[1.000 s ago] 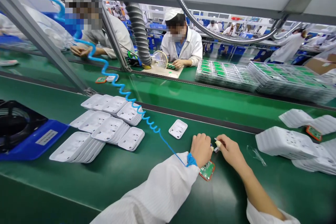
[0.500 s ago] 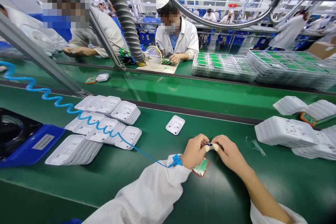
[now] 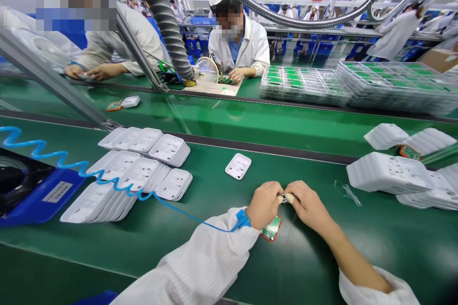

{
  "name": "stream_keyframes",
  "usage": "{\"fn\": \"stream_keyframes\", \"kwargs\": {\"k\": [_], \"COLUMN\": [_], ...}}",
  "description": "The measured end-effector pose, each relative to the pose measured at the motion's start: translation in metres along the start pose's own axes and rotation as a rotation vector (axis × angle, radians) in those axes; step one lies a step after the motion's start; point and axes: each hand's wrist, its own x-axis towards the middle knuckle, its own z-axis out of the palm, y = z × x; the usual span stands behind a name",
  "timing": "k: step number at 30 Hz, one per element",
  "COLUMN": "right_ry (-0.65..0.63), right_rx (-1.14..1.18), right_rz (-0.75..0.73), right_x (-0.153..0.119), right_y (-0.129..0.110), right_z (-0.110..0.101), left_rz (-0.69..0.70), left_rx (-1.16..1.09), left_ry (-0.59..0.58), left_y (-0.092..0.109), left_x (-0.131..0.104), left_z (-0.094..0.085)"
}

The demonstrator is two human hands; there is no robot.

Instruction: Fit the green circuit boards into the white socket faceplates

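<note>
My left hand [image 3: 265, 204] and my right hand [image 3: 308, 206] meet over the green bench, both closed on one small dark and silvery part [image 3: 285, 198]. Pale finger covers show on the thumbs, and most of the part is hidden, so its kind cannot be made out. A blue wrist strap [image 3: 242, 219] with a coiled cord circles my left wrist. Partly under that wrist lies a green circuit board [image 3: 272, 228] with an orange-red edge. A single white plastic cover [image 3: 238, 166] rests on the bench just beyond my hands.
Stacked white covers [image 3: 143, 171] stand at left, beside a blue-based device [image 3: 53, 195]. More white stacks [image 3: 390, 174] and a clear plastic strip [image 3: 348, 193] lie right. Across the belt [image 3: 250, 124], a co-worker [image 3: 238, 43] handles boards near clear trays [image 3: 304, 83].
The view has shifted slightly. Both hands stay together on the small part, which has turned a little between the fingers. The blue coiled cord hangs lower.
</note>
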Motion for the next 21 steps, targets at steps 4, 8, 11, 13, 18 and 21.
{"fn": "stream_keyframes", "kwargs": {"k": [4, 8, 11, 13, 18, 21], "right_ry": [-0.007, 0.014, 0.092, 0.155, 0.026, 0.014], "right_rx": [-0.112, -0.253, -0.203, -0.213, -0.414, -0.475], "right_rz": [0.002, -0.02, 0.017, 0.121, 0.392, 0.379], "right_x": [0.0, 0.006, 0.009, 0.008, 0.01, 0.023], "right_y": [-0.002, -0.002, 0.004, 0.01, 0.005, -0.014], "right_z": [0.011, 0.02, 0.016, 0.01, 0.015, 0.034], "left_rz": [-0.001, -0.021, -0.02, 0.002, -0.269, -0.443], "left_rx": [0.066, 0.143, 0.179, 0.215, 0.467, 0.535], "left_ry": [0.016, -0.005, 0.0, 0.075, 0.375, 0.293], "left_y": [-0.001, -0.003, -0.005, -0.011, -0.05, -0.075], "left_x": [-0.003, -0.001, 0.002, 0.006, 0.017, 0.022], "left_z": [0.005, 0.005, -0.011, -0.031, -0.082, -0.089]}}
